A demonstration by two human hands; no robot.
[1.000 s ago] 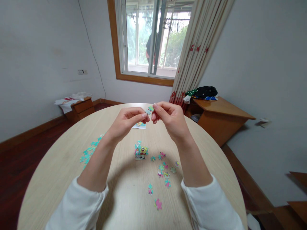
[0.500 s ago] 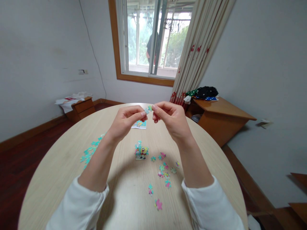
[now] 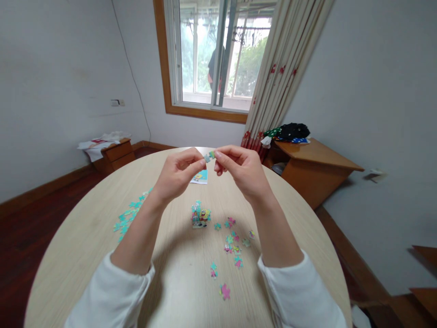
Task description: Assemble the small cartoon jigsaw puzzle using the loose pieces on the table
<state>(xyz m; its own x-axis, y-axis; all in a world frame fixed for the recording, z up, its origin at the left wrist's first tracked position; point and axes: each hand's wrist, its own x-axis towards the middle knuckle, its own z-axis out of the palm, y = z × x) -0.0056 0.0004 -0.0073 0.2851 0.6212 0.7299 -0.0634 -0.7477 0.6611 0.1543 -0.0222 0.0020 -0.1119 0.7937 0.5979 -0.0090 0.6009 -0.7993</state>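
Note:
My left hand (image 3: pixel 178 173) pinches a pale blue puzzle piece (image 3: pixel 207 158) between thumb and fingertips above the far side of the table. Against its right edge, a green-and-yellow puzzle piece (image 3: pixel 212 155) sits in the pinch of my right hand (image 3: pixel 241 171). The two pieces touch; whether they interlock I cannot tell. Below the hands lies a small joined puzzle section (image 3: pixel 200 217) with a yellow cartoon figure. A printed picture sheet (image 3: pixel 201 177) lies behind, partly covered by my left hand. Loose pink and teal pieces (image 3: pixel 229 240) are scattered right of the joined section.
A heap of teal pieces (image 3: pixel 127 217) lies on the left of the round wooden table (image 3: pixel 85 255), partly behind my left forearm. Beyond the table stand a wooden cabinet (image 3: pixel 317 157) with clothes on top, a small drawer unit (image 3: pixel 118 154) and a curtained window.
Both hands have drawn slightly closer together, the right one moving a little left. The held pieces now sit closer against each other. The things on the table have stayed put.

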